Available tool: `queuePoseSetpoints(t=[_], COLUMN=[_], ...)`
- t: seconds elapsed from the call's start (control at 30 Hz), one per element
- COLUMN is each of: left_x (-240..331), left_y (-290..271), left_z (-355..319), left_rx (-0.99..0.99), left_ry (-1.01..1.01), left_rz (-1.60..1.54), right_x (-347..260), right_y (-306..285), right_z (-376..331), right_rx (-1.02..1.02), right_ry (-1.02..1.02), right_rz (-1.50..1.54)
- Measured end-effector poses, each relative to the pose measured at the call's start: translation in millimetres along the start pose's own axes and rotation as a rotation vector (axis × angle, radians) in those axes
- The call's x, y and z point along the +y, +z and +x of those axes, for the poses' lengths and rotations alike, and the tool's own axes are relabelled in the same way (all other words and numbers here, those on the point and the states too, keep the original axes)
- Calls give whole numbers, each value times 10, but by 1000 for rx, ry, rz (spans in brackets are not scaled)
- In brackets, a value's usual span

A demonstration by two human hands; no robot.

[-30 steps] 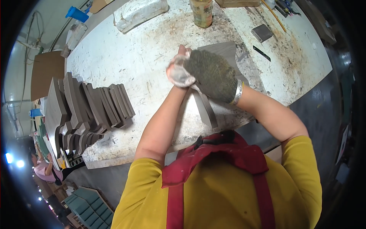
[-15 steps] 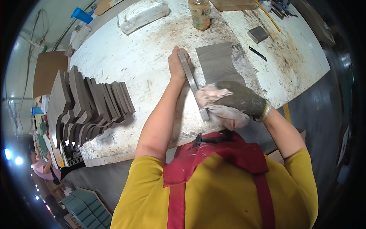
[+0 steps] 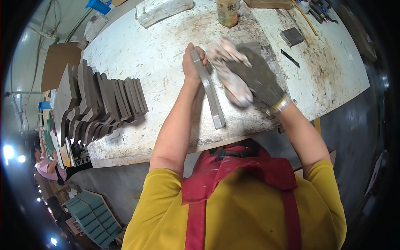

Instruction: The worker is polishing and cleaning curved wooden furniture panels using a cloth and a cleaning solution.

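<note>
My bare left hand point(image 3: 190, 68) grips the far end of a grey, wood-like board point(image 3: 211, 93), which stands on its narrow edge on the worktable. A dark knitted glove covers my right hand point(image 3: 260, 79), closed around a crumpled pinkish-white rag point(image 3: 229, 77). The rag is blurred and hangs just right of the board's far half; whether it touches the board I cannot tell. Under the gloved hand lies a flat grey panel point(image 3: 252, 48), mostly hidden. At the left, several similar grey panels point(image 3: 102, 102) with curved edges stand in a row.
The white, stained worktable point(image 3: 166, 41) carries a wrapped white block point(image 3: 162, 11), a bottle point(image 3: 227, 14), a small grey block point(image 3: 291, 37) and a black blade-like strip point(image 3: 290, 58). Tools point(image 3: 318, 12) lie at the far right. Another person point(image 3: 48, 164) is at the far left.
My right hand has swept the rag away from the board's near end toward its far end, now covering most of the flat panel. My left hand keeps its hold. The view has shifted slightly.
</note>
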State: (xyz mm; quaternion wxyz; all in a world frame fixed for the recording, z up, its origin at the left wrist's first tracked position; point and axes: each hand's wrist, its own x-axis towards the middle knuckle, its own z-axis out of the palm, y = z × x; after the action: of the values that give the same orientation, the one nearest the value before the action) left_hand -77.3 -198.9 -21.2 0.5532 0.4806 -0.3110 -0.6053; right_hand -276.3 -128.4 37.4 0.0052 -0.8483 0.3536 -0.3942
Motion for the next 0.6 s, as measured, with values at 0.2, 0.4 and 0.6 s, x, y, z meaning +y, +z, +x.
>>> queuePoseSetpoints(t=[0.2,0.4,0.6], left_x=[-371,-205,167], left_y=[-76,-28,-281], left_z=[189,163,-83], left_rx=[-260,-110,267], left_ry=[463,211,333], left_rz=[210,38,47], right_x=[-260,-385,-426], right_y=[562,-67,-428], right_z=[529,-2,-517], right_rx=[2,-410,-383], right_ry=[166,21,762], right_rz=[107,385,1083])
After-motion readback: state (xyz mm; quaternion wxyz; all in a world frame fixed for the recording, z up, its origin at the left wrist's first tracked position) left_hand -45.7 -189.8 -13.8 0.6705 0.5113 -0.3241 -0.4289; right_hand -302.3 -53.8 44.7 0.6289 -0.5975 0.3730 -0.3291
